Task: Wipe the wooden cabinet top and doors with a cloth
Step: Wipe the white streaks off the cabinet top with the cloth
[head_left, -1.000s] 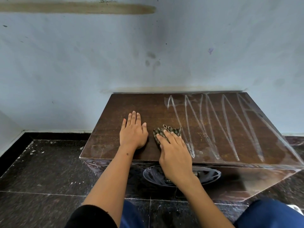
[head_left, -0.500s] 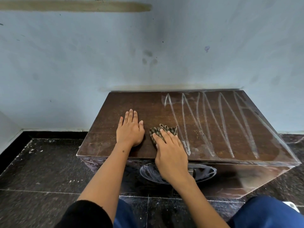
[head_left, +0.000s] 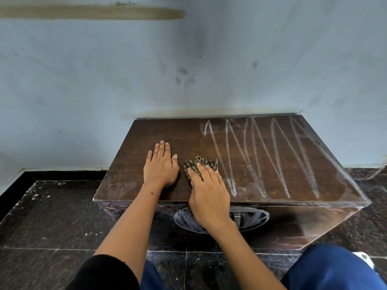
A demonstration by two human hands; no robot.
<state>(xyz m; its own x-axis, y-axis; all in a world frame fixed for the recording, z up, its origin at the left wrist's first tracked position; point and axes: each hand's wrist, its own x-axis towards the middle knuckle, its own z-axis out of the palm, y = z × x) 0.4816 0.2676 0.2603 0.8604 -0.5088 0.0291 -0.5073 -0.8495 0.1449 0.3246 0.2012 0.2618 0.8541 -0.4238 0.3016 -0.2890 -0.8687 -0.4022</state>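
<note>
Cloth [head_left: 201,166]: small, striped, bunched, lying on the wooden cabinet top [head_left: 230,160] a little left of middle, nearer the front edge than the back. Right hand [head_left: 209,191] presses flat on it, fingers spread over the fabric, cloth poking out ahead of the fingertips; palm reaches back toward the front edge. Left hand [head_left: 161,166] sits just beside it to the left, open, palm down, fingers together, holding nothing, looks like bracing.

Top: left part dark and clean-looking. Right part carries white zigzag streaks [head_left: 272,160] running front to back, from just right of the cloth out to the right edge. Cabinet backs against the pale wall [head_left: 188,59]; dark tiled floor [head_left: 52,216] around it. Front face below shows an oval handle plate [head_left: 251,218], partly hidden by the right wrist, with smears on the doors [head_left: 303,222].

Step, as I judge it: wiping the top, midway, doors not done. Next move likely calls for pushing the cloth rightward through the nearest streak, flat pressure, overlapping front-to-back passes toward the right edge, left hand steadying.
</note>
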